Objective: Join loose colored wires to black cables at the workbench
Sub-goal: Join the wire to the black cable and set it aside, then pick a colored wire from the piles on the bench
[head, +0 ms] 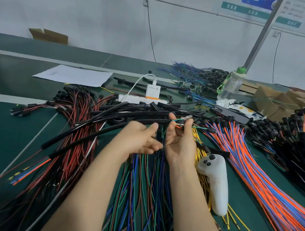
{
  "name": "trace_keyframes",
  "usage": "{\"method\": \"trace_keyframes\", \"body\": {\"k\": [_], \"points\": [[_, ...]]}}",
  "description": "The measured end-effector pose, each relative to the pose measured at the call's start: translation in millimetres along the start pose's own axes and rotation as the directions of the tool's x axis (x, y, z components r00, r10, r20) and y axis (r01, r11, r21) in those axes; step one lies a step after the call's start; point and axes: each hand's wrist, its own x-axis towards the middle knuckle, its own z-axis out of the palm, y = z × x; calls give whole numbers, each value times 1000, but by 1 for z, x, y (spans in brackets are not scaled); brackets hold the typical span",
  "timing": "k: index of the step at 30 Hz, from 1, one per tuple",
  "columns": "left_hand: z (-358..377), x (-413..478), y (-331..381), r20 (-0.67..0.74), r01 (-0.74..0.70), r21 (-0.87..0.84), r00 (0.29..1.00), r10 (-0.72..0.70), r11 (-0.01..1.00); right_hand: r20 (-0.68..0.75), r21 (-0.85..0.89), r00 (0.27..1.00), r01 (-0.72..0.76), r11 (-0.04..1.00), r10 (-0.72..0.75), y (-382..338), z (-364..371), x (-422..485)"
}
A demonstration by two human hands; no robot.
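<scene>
My right hand is raised palm-up over the bench and pinches thin green and orange wires with clear terminal ends between thumb and fingertips. My left hand lies just left of it, palm up with relaxed fingers, touching a long black cable that runs up to the wire ends. Under both forearms lies a loose spread of green, blue and brown wires. Several more black cables are piled just beyond the hands.
Red-and-black leads lie at left, orange-and-blue leads at right, yellow wires beside a white handheld controller. A white charger and power strip, a phone, a bottle, cardboard boxes and paper sit farther back.
</scene>
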Motion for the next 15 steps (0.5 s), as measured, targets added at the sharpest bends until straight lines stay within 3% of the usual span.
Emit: {"method": "trace_keyframes", "body": {"k": [2, 4, 5, 6, 8, 11, 13, 14, 15], "points": [[-11, -6, 25, -102, -190, 418, 962, 253, 888, -25, 81, 1000, 15, 997, -13, -11, 6, 1], [-18, -7, 53, -93, -287, 731, 857, 507, 619, 11, 146, 1000, 26, 989, -28, -26, 21, -2], [-17, -7, 68, -9, -275, 839, 856, 517, 470, 62, 163, 997, 31, 986, -42, -33, 32, -5], [-14, -4, 81, 75, -277, 875, 888, 455, 397, 126, 167, 990, 38, 985, -59, -41, 45, -8], [-5, -3, 107, 189, -357, 819, 907, 375, 449, 250, 152, 962, 73, 986, -110, -63, 73, -14], [17, -1, 163, 133, -459, 766, 799, 587, 451, 297, -54, 927, 258, 965, -231, -105, 107, -24], [43, 2, 203, -1, -572, 638, 670, 743, 516, 350, -354, 881, 439, 826, -318, -128, 115, -35], [61, 4, 219, -49, -639, 510, 647, 761, 576, 414, -471, 841, 526, 708, -350, -138, 114, -41], [81, 5, 226, -67, -666, 391, 668, 741, 635, 484, -559, 794, 603, 569, -366, -149, 110, -46]]}}
